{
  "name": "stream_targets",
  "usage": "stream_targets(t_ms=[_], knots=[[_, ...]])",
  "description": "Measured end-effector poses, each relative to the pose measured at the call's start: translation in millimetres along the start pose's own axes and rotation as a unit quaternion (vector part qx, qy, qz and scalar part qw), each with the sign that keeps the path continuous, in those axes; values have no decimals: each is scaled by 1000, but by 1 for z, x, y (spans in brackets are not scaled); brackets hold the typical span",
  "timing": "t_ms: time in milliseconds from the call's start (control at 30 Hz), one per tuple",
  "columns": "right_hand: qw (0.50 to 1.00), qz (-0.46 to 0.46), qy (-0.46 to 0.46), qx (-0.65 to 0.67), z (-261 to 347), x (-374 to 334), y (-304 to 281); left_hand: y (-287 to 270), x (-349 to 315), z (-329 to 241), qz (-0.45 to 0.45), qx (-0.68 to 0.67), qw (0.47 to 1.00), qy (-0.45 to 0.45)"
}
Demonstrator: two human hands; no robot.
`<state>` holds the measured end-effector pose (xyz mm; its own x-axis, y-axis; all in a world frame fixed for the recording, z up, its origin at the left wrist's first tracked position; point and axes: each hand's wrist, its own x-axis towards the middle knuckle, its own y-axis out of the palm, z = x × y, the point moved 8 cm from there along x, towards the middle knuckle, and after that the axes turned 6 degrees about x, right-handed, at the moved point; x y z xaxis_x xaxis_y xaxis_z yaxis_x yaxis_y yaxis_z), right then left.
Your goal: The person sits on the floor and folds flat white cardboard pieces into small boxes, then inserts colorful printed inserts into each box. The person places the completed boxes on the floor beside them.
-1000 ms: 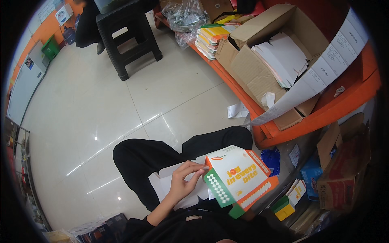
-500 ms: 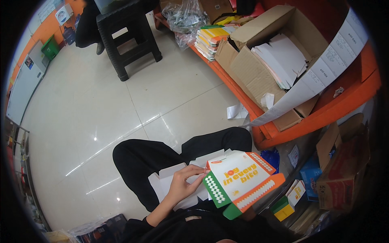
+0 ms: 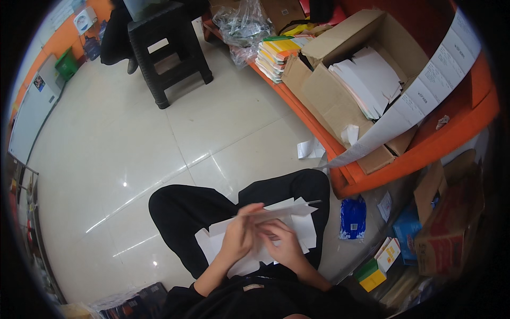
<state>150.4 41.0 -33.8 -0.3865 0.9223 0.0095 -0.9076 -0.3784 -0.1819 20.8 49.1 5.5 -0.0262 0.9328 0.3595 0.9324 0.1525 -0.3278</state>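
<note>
Turning its printed face from view, the carton (image 3: 287, 212) sits gripped by the left hand (image 3: 238, 238) as the right hand (image 3: 287, 249) joins, hold unclear, making it two-handed work.

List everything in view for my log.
Cardboard blanks: uncountable, white, hands and lap
Bench: 1, orange, right
Open cardboard box: 1, brown, on bench
Paper strip: 1, white, upper right
Carton stack: 1, multicoloured, beside box
Plastic bag: 1, clear, top centre
Stool: 1, black, upper left
Bin: 1, green, upper left
Packet: 1, blue, right floor
Shipping carton: 1, brown-red, lower right
Trousered legs: 2, black, lower centre
Left hand and right hand: 2, bare, at blanks
</note>
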Motion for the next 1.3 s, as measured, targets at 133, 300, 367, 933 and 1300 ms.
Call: stream_targets(t_ms=[133, 300, 367, 933, 1300], knots=[[918, -303, -195, -167, 76, -30, -62, -28, 2, 17, -69, 18, 990, -120], [932, -258, -203, -151, 57, -5, -46, -30, -4, 15, -153, 43, 981, -110], [922, -273, -227, -157, 52, -7, -44, -46, -15, 4, -296, 199, 933, -38], [943, -205, -262, 1, 66, -5, -39, -5, -5, 11, 35, -424, 868, -255], [952, -242, -182, 41, 57, -3, -43, -4, -20, 9, -55, -174, 967, -178]])
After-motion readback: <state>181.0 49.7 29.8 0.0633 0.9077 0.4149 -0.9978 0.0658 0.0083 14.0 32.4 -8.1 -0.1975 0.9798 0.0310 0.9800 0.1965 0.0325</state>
